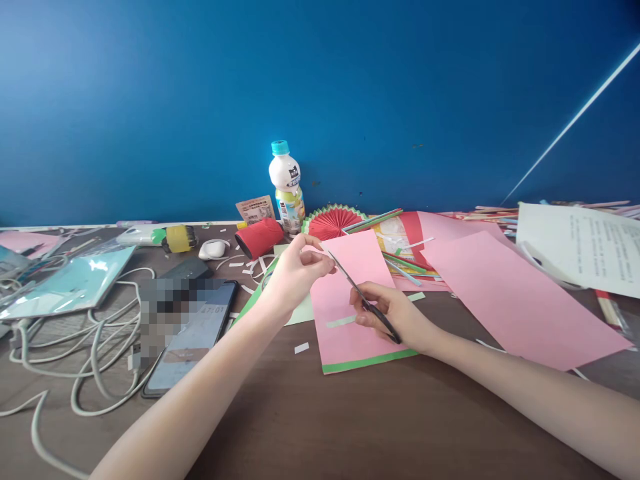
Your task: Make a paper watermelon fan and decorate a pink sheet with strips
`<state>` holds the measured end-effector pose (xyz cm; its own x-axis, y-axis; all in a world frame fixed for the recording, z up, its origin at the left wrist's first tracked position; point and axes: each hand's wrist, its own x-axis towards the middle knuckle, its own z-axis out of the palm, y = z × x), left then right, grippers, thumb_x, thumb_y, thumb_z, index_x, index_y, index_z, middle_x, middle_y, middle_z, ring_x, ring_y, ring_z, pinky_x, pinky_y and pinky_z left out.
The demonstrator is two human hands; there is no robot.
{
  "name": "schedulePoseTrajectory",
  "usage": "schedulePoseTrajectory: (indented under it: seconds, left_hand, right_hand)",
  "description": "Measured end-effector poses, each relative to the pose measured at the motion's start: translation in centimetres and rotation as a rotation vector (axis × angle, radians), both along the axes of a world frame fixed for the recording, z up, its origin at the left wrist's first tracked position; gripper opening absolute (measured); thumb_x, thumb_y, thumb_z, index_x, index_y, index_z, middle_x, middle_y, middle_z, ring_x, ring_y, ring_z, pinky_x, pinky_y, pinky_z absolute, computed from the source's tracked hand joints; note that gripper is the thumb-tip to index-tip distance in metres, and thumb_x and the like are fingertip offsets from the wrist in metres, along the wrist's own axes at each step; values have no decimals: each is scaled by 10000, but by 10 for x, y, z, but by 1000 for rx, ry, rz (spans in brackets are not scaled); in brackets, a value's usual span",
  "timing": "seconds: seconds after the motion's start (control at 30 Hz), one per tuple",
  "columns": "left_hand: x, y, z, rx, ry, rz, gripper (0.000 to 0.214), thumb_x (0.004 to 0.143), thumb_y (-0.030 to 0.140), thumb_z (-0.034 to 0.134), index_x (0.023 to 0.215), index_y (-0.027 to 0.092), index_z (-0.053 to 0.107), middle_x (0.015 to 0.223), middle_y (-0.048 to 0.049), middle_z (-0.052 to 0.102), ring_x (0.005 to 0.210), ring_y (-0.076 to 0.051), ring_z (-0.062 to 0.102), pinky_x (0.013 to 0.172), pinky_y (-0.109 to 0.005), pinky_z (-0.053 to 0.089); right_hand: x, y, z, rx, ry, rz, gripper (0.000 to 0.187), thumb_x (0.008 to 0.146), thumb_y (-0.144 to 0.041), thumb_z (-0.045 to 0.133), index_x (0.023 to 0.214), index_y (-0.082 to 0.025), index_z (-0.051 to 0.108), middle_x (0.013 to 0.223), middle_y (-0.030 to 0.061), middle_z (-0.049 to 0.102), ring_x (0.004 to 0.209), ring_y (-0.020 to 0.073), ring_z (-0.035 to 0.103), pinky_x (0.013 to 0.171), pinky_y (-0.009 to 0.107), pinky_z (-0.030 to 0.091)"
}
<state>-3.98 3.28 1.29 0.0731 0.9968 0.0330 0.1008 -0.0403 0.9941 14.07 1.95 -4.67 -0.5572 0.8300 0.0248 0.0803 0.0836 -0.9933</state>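
Black-handled scissors point(367, 305) are in my right hand point(393, 312), their blades slanting up and left. My left hand point(300, 272) is closed in a pinch right by the blade tips; what lies between the fingers is too small to make out. Beneath both hands a pink paper sheet point(333, 347) rests on the table, with a green sheet point(350, 366) showing along its near edge. A pale green paper strip point(343, 321) lies across the pink sheet, partly covered by my right hand.
Behind stand a bottle point(286, 183), a red roll point(260, 238) and a pleated red paper fan point(334, 223). A phone point(193, 347) and white cables point(95, 347) lie left. Another pink sheet point(520, 300) and a printed page point(580, 247) are right. Paper scraps point(301, 348) dot the table.
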Motion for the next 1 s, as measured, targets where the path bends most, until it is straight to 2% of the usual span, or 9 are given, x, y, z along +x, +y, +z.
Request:
schedulePoseTrajectory:
  seconds: [1.0]
  left_hand:
    - [-2, 0, 0, 6, 10, -21, 216, 693, 179, 612, 847, 210, 465, 687, 31, 630, 741, -145, 613, 774, -326, 419]
  right_hand:
    - [0, 0, -2, -65, -19, -13, 277, 726, -395, 646, 836, -202, 482, 652, -67, 414, 411, 21, 274, 391, 199, 260]
